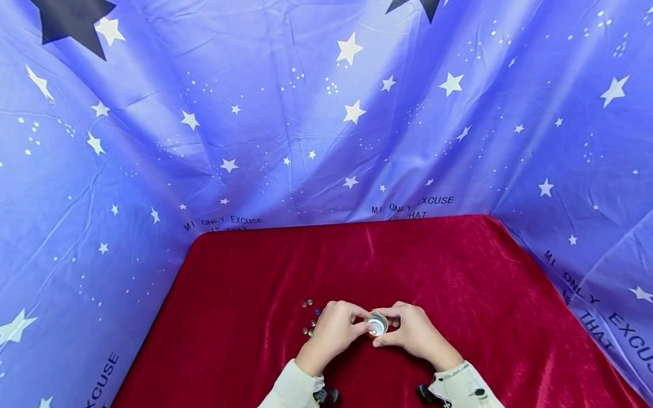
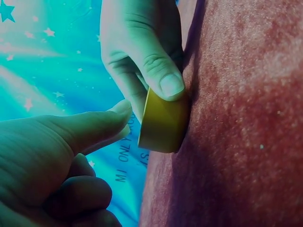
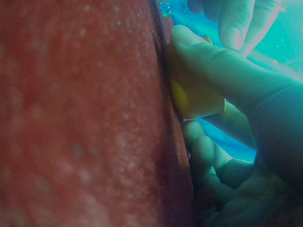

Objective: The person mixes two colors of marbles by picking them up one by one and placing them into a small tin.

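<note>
A small round cup [image 1: 378, 324], yellow outside and silvery inside, stands mouth up on the red cloth in the head view. My right hand [image 1: 412, 331] grips its side between thumb and fingers. The cup's yellow wall [image 2: 163, 123] shows in the left wrist view, the right thumb pressing on it. My left hand [image 1: 339, 328] comes in from the left, thumb and index fingertips close together at the cup's mouth; I cannot tell whether they pinch something small. Its other fingers are curled. Several glass marbles [image 1: 313, 323] lie just left of the left hand.
Red velvet cloth [image 1: 245, 283] covers the table. A blue-purple curtain [image 1: 285, 113] with stars and printed words hangs behind it and along both sides. Dark wrist devices [image 1: 326, 395] sit at the pale sleeves [image 1: 296, 385].
</note>
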`<state>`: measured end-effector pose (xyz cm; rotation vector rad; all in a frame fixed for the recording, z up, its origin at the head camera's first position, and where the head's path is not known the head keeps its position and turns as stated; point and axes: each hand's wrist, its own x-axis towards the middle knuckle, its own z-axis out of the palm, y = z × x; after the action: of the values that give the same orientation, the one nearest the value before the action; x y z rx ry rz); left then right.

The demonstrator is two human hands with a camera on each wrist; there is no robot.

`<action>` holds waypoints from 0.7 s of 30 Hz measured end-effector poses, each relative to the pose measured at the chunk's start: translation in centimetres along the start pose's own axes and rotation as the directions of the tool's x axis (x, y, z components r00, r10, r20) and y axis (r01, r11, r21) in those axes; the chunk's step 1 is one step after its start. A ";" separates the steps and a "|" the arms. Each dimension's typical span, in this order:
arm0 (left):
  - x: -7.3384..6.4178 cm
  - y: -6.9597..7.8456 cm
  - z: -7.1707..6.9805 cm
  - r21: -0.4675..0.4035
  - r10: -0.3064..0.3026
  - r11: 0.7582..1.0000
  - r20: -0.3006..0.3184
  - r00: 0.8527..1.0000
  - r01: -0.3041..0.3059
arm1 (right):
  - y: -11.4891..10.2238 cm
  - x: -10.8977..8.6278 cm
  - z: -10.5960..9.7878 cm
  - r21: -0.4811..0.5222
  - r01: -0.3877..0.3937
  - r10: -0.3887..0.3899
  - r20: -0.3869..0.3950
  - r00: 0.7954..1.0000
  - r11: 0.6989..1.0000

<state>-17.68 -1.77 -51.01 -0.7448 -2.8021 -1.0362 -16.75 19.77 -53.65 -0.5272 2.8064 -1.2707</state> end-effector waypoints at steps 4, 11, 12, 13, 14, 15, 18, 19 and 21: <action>-0.2 -0.1 -0.4 -0.006 -0.010 1.000 0.000 1.000 0.010 | 0.0 0.0 0.1 0.001 0.000 0.000 0.002 1.000 1.000; -0.5 -0.6 -1.0 0.005 -0.038 0.999 0.005 0.999 0.038 | -0.1 0.1 0.1 0.003 -0.013 0.013 0.009 1.000 1.000; -0.6 -0.7 -1.1 0.012 -0.033 0.999 -0.002 0.999 0.033 | -0.1 0.1 0.1 0.003 -0.014 0.014 0.008 1.000 1.000; -0.7 -0.8 -1.2 0.014 -0.032 0.999 -0.006 0.999 0.032 | -0.1 0.1 0.1 0.003 -0.015 0.015 0.008 1.000 1.000; -0.7 -0.9 -1.3 0.016 -0.030 0.999 -0.011 1.000 0.030 | -0.1 0.1 0.1 0.002 -0.016 0.016 0.009 1.000 1.000; -0.8 -1.0 -1.4 0.019 -0.029 0.999 -0.013 0.999 0.029 | -0.1 0.1 0.1 0.002 -0.018 0.018 0.010 1.000 1.000; -1.0 -1.3 -1.8 0.020 -0.036 0.999 -0.015 0.999 0.036 | -0.2 0.1 0.0 0.001 -0.028 0.027 0.011 1.000 1.000; -1.0 -1.4 -1.9 0.015 -0.045 0.999 -0.012 0.999 0.045 | -0.2 0.1 0.0 0.001 -0.032 0.032 0.010 0.999 0.999; -1.1 -1.6 -2.1 0.012 -0.060 0.998 -0.009 0.998 0.060 | -0.2 0.0 0.0 0.004 -0.041 0.041 0.007 0.999 0.999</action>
<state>-17.66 -4.61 -50.58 -0.6573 -2.8375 -1.0271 -16.74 19.66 -53.48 -0.4705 2.7930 -1.2650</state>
